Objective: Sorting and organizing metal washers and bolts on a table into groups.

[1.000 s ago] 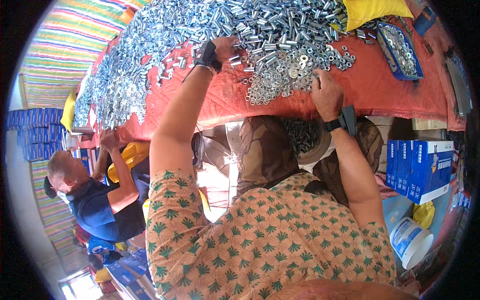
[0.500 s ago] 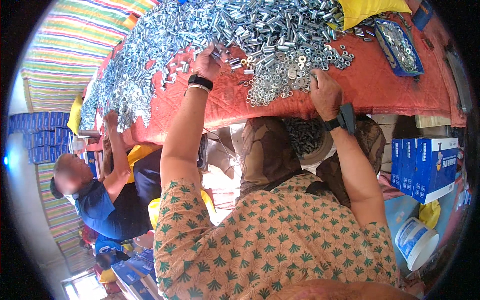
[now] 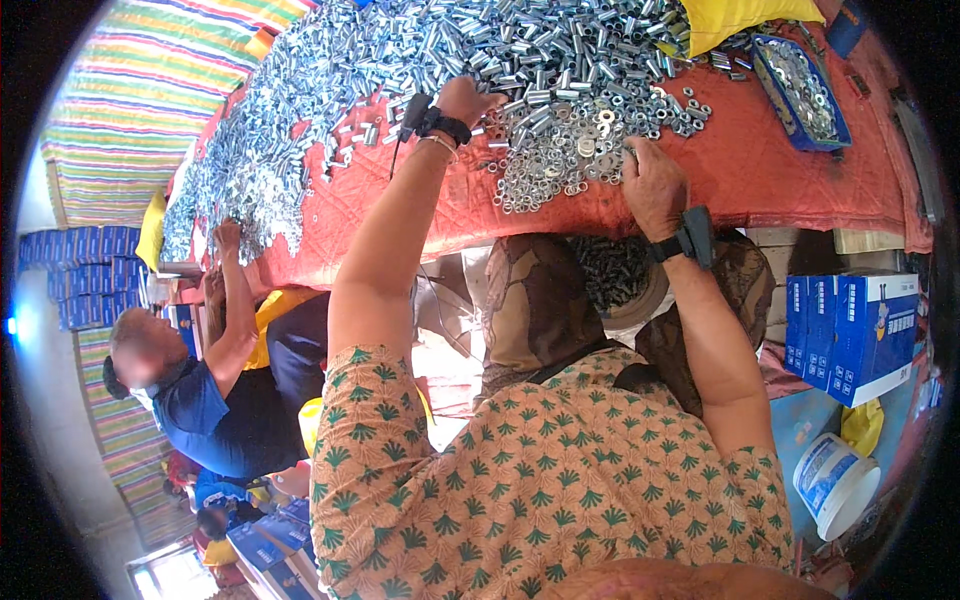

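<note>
A large pile of shiny metal sleeves (image 3: pixel 560 50) covers the red quilted cloth (image 3: pixel 780 180) on the table. At its near edge lies a spread of flat washers (image 3: pixel 545 170), with several nuts (image 3: pixel 685 122) to the right. My left hand (image 3: pixel 464 102) is at the border of sleeves and washers, back up, its fingers drawn together and pointing right; what they grip, if anything, is hidden. My right hand (image 3: pixel 655 185) rests at the right edge of the washers. Its fingers are curled closed, with perhaps something small and dark at the tips, too small to name.
A blue tray (image 3: pixel 845 142) of washers and a yellow bag (image 3: pixel 745 22) lie at the far right. Below the table edge, a tub (image 3: pixel 640 310) of dark parts sits between my knees. Blue boxes (image 3: pixel 850 335) and a white bucket (image 3: pixel 835 487) stand right. A co-worker (image 3: pixel 215 400) sits left.
My left hand has moved to the right along the sleeves and turned so that its fingers point right. My right hand has stayed at the washers' edge.
</note>
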Demonstrator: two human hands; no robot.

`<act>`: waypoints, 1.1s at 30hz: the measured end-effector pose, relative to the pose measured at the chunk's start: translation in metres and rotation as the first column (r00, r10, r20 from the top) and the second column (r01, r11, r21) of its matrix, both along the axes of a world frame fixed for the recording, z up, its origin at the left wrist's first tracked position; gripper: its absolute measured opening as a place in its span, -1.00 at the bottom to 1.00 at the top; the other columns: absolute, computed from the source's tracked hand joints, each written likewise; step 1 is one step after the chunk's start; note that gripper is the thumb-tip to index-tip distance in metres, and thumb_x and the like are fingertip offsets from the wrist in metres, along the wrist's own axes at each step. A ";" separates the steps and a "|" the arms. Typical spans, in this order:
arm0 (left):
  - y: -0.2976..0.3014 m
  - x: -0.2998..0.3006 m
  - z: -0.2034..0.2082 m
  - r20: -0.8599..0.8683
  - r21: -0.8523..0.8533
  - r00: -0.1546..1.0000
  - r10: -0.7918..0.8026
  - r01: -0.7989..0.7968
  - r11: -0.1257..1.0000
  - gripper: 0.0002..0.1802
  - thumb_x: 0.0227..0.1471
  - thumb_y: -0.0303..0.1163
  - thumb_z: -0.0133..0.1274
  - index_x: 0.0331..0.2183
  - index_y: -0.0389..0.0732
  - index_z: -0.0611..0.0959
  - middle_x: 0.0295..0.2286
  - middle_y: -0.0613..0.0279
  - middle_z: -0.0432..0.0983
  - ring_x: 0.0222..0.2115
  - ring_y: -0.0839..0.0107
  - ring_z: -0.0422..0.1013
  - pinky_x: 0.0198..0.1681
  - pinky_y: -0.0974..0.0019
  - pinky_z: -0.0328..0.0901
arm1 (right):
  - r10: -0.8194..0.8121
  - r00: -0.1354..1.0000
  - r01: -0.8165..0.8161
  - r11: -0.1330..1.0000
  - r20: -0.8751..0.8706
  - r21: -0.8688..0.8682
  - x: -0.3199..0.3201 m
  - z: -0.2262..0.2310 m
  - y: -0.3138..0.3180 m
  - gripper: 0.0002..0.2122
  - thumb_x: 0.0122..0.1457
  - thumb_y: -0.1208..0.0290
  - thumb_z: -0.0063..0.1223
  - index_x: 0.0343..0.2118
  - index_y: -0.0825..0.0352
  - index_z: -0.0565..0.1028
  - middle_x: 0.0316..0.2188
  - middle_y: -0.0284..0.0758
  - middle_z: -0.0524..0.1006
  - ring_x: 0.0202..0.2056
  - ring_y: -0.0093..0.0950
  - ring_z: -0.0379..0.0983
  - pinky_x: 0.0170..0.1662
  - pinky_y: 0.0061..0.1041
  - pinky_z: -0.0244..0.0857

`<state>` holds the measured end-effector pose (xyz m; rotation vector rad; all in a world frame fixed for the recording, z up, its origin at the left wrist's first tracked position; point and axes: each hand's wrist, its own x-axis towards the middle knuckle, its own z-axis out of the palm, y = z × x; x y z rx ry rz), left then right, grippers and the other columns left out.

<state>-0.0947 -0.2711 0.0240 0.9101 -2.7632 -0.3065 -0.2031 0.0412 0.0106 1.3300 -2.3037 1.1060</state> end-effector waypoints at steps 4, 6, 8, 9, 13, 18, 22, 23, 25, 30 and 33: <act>0.007 -0.015 0.002 -0.020 -0.060 0.998 -0.065 0.064 0.996 -0.34 -0.27 0.14 0.19 -0.61 -0.41 0.55 -0.61 -0.15 0.48 -0.52 0.00 0.47 -0.42 0.09 0.32 | -0.027 1.000 0.027 1.000 0.004 0.005 0.000 -0.001 -0.001 -0.86 0.07 0.43 -0.04 -0.29 0.30 0.43 -0.40 -0.20 0.52 -0.35 -0.21 0.46 -0.31 -0.27 0.33; 0.014 -0.027 0.003 -0.002 -0.091 0.995 -0.098 0.097 0.991 -0.37 -0.23 0.11 0.17 -0.60 -0.40 0.55 -0.60 -0.16 0.48 -0.51 -0.02 0.47 -0.42 0.08 0.32 | -0.009 1.000 0.009 1.000 0.007 -0.013 0.000 0.001 -0.001 -0.86 0.08 0.43 -0.04 -0.29 0.29 0.43 -0.41 -0.20 0.52 -0.35 -0.21 0.46 -0.30 -0.28 0.34; 0.020 -0.034 0.007 0.078 -0.131 0.988 -0.135 0.144 0.981 -0.46 -0.10 0.02 0.08 -0.57 -0.38 0.57 -0.58 -0.17 0.49 -0.48 -0.04 0.47 -0.40 0.05 0.33 | -0.002 1.000 0.002 1.000 0.007 -0.004 0.000 0.000 0.000 -0.86 0.08 0.43 -0.05 -0.29 0.29 0.43 -0.41 -0.19 0.52 -0.34 -0.21 0.46 -0.29 -0.28 0.34; 0.019 -0.034 0.006 0.077 -0.134 0.988 -0.135 0.144 0.981 -0.46 -0.10 0.02 0.08 -0.57 -0.38 0.57 -0.58 -0.17 0.49 -0.48 -0.04 0.47 -0.40 0.05 0.33 | 0.008 1.000 -0.008 1.000 0.006 0.001 -0.001 0.001 0.000 -0.86 0.08 0.42 -0.05 -0.29 0.29 0.43 -0.41 -0.19 0.52 -0.34 -0.21 0.46 -0.29 -0.27 0.34; 0.027 -0.027 0.012 0.229 -0.168 0.957 -0.177 0.218 0.961 -0.55 -0.04 -0.03 0.00 -0.43 -0.30 0.58 -0.55 -0.11 0.51 -0.48 -0.03 0.47 -0.41 0.03 0.33 | -0.001 1.000 0.000 1.000 0.020 0.019 -0.002 0.002 0.002 -0.86 0.08 0.42 -0.05 -0.29 0.29 0.43 -0.39 -0.18 0.52 -0.33 -0.21 0.46 -0.28 -0.27 0.34; 0.015 0.017 0.014 0.193 -0.004 0.955 -0.226 0.231 0.973 -0.57 0.02 -0.01 -0.06 -0.24 -0.17 0.53 -0.54 -0.08 0.51 -0.48 -0.01 0.47 -0.42 0.06 0.32 | 0.009 0.999 -0.011 0.999 0.039 0.034 0.000 0.001 0.002 -0.84 0.08 0.42 -0.06 -0.27 0.30 0.43 -0.36 -0.18 0.52 -0.30 -0.21 0.46 -0.26 -0.27 0.34; 0.004 0.067 0.023 0.069 0.087 0.977 -0.201 0.195 0.977 -0.66 0.00 -0.14 0.01 -0.31 -0.22 0.54 -0.50 -0.11 0.51 -0.44 -0.05 0.46 -0.39 0.02 0.31 | 0.005 0.999 -0.007 0.999 0.045 0.045 0.001 0.000 -0.001 -0.84 0.09 0.42 -0.07 -0.27 0.31 0.43 -0.36 -0.17 0.52 -0.30 -0.21 0.46 -0.25 -0.27 0.34; -0.004 0.082 0.022 0.029 0.058 0.974 -0.225 0.224 0.973 -0.67 -0.01 -0.15 0.03 -0.31 -0.22 0.55 -0.50 -0.10 0.51 -0.45 -0.04 0.46 -0.40 0.03 0.31 | 0.011 0.999 -0.013 0.999 0.046 0.046 0.001 0.001 -0.001 -0.84 0.08 0.42 -0.07 -0.28 0.31 0.43 -0.36 -0.18 0.51 -0.30 -0.21 0.45 -0.26 -0.27 0.34; 0.001 0.094 0.036 0.034 0.002 0.961 -0.275 0.275 0.961 -0.68 -0.03 -0.15 0.05 -0.32 -0.20 0.57 -0.52 -0.07 0.52 -0.46 -0.01 0.47 -0.41 0.08 0.32 | 0.015 0.999 -0.018 0.998 0.050 0.059 -0.002 -0.002 0.000 -0.84 0.08 0.42 -0.07 -0.28 0.31 0.43 -0.36 -0.18 0.51 -0.30 -0.20 0.45 -0.26 -0.27 0.34; -0.002 0.121 0.049 0.069 0.048 0.957 -0.281 0.278 0.959 -0.76 -0.09 -0.26 0.08 -0.32 -0.12 0.62 -0.51 -0.03 0.52 -0.49 0.09 0.48 -0.44 0.18 0.33 | -0.009 0.999 0.008 0.999 0.043 0.039 -0.002 -0.005 -0.003 -0.84 0.08 0.41 -0.06 -0.28 0.30 0.43 -0.37 -0.18 0.51 -0.32 -0.19 0.45 -0.28 -0.26 0.33; 0.002 0.115 0.030 -0.024 0.115 0.952 -0.305 0.306 0.945 -0.79 -0.12 -0.30 0.12 -0.36 -0.13 0.63 -0.53 0.03 0.53 -0.53 0.21 0.48 -0.46 0.25 0.32 | -0.021 0.999 0.020 1.000 0.026 0.021 -0.003 -0.008 -0.002 -0.84 0.07 0.41 -0.05 -0.29 0.30 0.43 -0.38 -0.19 0.51 -0.33 -0.19 0.45 -0.30 -0.26 0.33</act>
